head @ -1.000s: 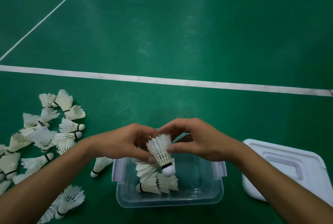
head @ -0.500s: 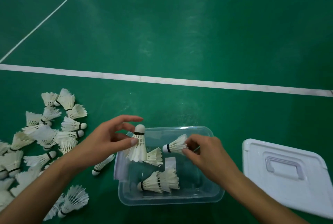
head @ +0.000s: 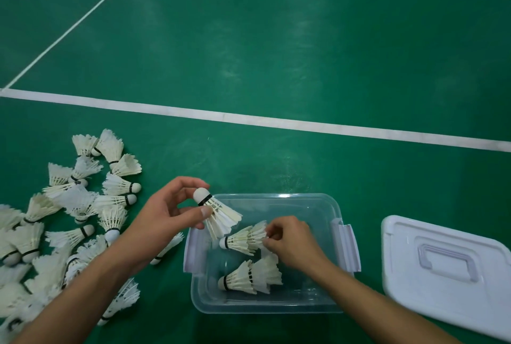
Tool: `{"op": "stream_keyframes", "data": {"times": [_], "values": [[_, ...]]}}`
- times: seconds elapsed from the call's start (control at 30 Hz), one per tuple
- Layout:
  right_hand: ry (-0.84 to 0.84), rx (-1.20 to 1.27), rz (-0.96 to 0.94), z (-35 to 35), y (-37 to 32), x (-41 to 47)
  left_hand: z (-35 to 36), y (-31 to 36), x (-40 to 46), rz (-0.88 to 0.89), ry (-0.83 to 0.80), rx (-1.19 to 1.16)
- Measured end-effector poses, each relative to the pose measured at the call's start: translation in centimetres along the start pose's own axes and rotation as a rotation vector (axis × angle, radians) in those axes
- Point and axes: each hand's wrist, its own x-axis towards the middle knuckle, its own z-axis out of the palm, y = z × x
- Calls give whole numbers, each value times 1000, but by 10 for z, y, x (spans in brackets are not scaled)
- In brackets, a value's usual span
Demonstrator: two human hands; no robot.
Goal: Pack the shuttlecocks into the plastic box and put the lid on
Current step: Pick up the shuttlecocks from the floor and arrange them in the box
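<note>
Both hands over the plastic box, left hand and right hand each pinching a shuttlecock.

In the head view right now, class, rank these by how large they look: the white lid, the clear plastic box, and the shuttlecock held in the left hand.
1 and 2. clear plastic box and white lid: too alike to rank, and the lid is cut off by the frame edge.
3. shuttlecock held by the left hand: clearly smallest.
</note>
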Motion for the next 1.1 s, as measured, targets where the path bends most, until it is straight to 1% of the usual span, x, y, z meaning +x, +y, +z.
{"op": "stream_keyframes", "data": {"times": [0.17, 0.33, 0.43, 0.5, 0.6, 0.67, 0.73, 0.8, 0.87, 0.93, 1.03, 1.1], "values": [[-16, -7, 36, 11, -2, 2, 1, -4, 0, -1, 3, -20], [-90, 65, 50, 1, 1, 0, 6, -8, -1, 13, -4, -41], [-32, 64, -8, -21, -2, -18, 12, -10, 0, 53, 48, -29], [12, 194, -73, -43, -10, -34, 19, -11, 2, 80, 73, -17], [-36, 481, -136, -71, -27, -55, 37, -15, 5, 96, 66, 6], [-25, 564, -134, -79, -31, -58, 49, -17, 6, 94, 48, 44], [0, 633, -87, -79, -31, -56, 58, -21, 8, 97, 25, 83], [23, 664, -64, -75, -27, -54, 64, -26, 8, 118, 1, 123], [59, 603, -98, -71, -20, -54, 69, -31, 8, 161, -23, 200], [116, 480, -128, -68, -13, -55, 73, -38, 8, 198, -27, 331], [250, 176, -166, -65, -3, -59, 77, -51, 11, 189, -33, 514], [303, 7, -197, -61, 2, -61, 83, -60, 15, 161, -54, 612]]}}
